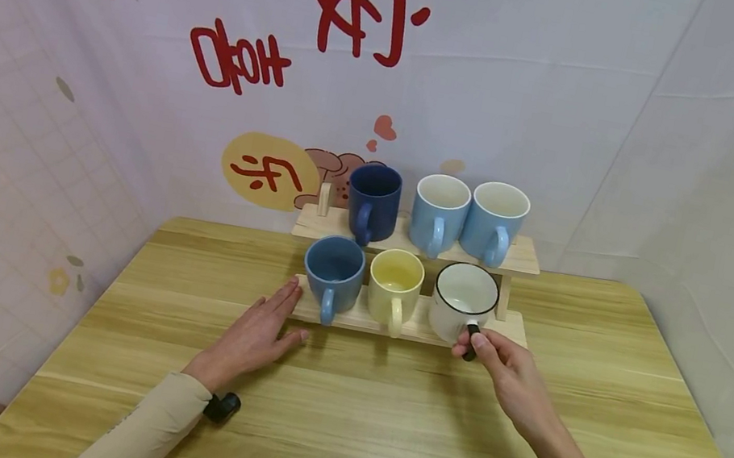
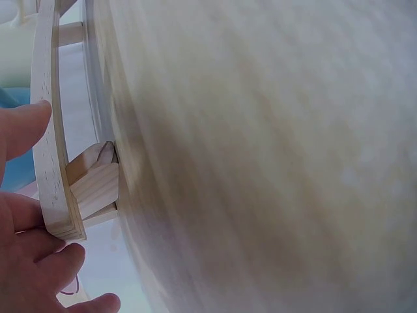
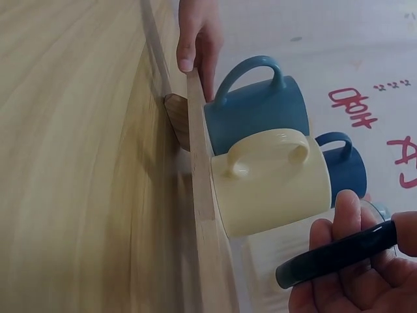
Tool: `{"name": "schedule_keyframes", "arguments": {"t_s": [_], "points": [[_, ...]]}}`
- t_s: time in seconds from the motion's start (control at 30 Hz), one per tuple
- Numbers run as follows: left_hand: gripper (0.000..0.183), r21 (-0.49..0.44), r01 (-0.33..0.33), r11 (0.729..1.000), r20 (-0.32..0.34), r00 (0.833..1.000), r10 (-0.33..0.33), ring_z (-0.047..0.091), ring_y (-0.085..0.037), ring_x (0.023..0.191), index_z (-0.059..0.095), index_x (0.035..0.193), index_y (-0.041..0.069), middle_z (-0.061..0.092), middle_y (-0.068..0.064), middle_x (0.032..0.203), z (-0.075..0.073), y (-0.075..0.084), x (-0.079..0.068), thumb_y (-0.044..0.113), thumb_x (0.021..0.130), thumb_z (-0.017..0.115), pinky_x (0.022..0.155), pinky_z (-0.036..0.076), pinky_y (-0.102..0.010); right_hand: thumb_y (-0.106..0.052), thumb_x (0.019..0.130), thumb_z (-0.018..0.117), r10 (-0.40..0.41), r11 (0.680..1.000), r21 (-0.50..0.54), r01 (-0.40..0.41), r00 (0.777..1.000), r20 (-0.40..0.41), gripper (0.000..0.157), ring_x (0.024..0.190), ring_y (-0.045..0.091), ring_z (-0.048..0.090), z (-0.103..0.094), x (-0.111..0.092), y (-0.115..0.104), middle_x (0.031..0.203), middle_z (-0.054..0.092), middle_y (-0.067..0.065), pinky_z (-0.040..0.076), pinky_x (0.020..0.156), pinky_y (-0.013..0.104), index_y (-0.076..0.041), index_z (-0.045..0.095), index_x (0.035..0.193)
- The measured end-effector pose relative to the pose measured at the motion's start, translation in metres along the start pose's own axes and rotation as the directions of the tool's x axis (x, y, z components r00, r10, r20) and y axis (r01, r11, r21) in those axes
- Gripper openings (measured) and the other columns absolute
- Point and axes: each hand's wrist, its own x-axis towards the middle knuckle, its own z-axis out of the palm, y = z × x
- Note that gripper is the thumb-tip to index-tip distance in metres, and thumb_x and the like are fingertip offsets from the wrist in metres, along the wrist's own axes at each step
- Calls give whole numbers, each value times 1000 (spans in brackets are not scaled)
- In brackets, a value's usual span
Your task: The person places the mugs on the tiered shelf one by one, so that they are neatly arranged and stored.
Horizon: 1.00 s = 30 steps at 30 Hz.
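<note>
My right hand [image 1: 520,383] pinches the black handle [image 3: 335,257] of a white enamel mug [image 1: 449,317] with a black rim, which is upright at the right end of the lower shelf [image 1: 510,326]. Thumb and fingers of my left hand [image 1: 254,334] hold the left end of the two-tier wooden rack [image 2: 53,189], the thumb along its front edge. Beside that hand a medium-blue mug [image 1: 334,289] stands on the lower shelf. Between it and the enamel mug is a pale yellow mug [image 1: 387,302]. All handles point toward me.
On the upper shelf [image 1: 331,223] stand a dark blue mug [image 1: 377,214] and two light blue mugs [image 1: 438,221] with white insides, set close together. A short wooden peg [image 1: 324,199] rises at its left. The wooden table [image 1: 359,440] meets a white printed curtain [image 1: 546,89] behind.
</note>
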Motion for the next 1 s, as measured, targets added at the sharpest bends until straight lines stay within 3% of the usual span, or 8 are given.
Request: {"name": "schedule_keyframes", "arguments": {"t_s": [0.2,0.6,1.0], "points": [[83,1,-12,1000,-10,1000,12,30,-36,153,32,159,-5,21,-19,169,0,-2,0,45,101,66,116,32,-64,-22,113,46,-7,1000,21,7,1000,-5,35,105,12,66,7,7,4,103,71,24,46,97,17,7,66,115],[83,-1,-21,1000,-25,999,21,31,-37,152,32,159,-6,23,-20,169,0,-4,0,44,101,66,115,33,-64,-26,113,46,32,999,14,-32,999,-10,39,107,13,65,12,14,8,104,72,16,46,98,17,7,66,117],[83,4,-21,1000,-28,999,21,31,-37,152,31,159,-5,22,-20,169,0,-4,0,44,101,66,116,32,-64,-25,113,45,32,999,18,-32,999,-11,40,106,10,65,10,18,13,106,71,24,45,98,16,9,66,116]]}}
